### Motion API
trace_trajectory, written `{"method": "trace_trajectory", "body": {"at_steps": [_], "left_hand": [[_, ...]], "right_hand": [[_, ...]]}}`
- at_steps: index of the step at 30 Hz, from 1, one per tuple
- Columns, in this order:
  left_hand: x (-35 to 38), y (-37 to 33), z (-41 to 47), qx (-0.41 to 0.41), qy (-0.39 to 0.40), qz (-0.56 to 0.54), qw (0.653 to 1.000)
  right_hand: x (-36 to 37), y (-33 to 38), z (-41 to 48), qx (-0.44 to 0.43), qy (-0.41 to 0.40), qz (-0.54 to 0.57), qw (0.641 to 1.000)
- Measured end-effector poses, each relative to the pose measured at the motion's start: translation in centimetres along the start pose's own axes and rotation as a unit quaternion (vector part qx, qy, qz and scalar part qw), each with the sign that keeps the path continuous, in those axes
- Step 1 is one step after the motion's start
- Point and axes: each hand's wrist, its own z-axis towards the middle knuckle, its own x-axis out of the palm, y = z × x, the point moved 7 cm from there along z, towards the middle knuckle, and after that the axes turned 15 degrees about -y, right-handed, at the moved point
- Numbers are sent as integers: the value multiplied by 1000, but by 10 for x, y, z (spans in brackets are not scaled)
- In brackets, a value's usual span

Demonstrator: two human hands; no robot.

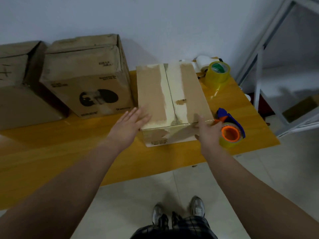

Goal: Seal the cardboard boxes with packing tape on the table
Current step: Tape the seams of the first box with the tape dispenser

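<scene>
Down at the feet it's pale floor tile (138, 195), then a yellow wooden table (77, 144). Left hand (128, 125) lies flat, fingers straight, on the near left corner of the small cardboard box (172, 94). Right hand (207, 131) sits at its near right corner with the tape dispenser (231, 130) right against it; can't tell if it's actually gripping. Left of the flat hand: big printed box (86, 80), another box (15, 87). Beyond the right hand: tape roll (218, 73), white wall (155, 23), metal rack (259, 57).

Our left hand (128, 125) lies flat at the near left corner of the cardboard box (172, 94) on the yellow bench (86, 144); our right hand (208, 131) holds the tape dispenser (231, 130) against the near right corner.
</scene>
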Motion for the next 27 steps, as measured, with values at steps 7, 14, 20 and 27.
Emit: {"method": "trace_trajectory", "body": {"at_steps": [7,14,20,27], "left_hand": [[1,-102,3,191,40,-68,978],[7,-102,0,90,70,-75,991],[-2,4,-19,-197,78,-30,977],[-9,10,-44,-170,111,9,979]], "right_hand": [[-2,-1,-35,-19,34,-33,999],[-54,-6,-38,-172,-17,-96,980],[-50,14,-24,-190,39,-165,967],[-23,75,4,-364,38,-312,877]]}}
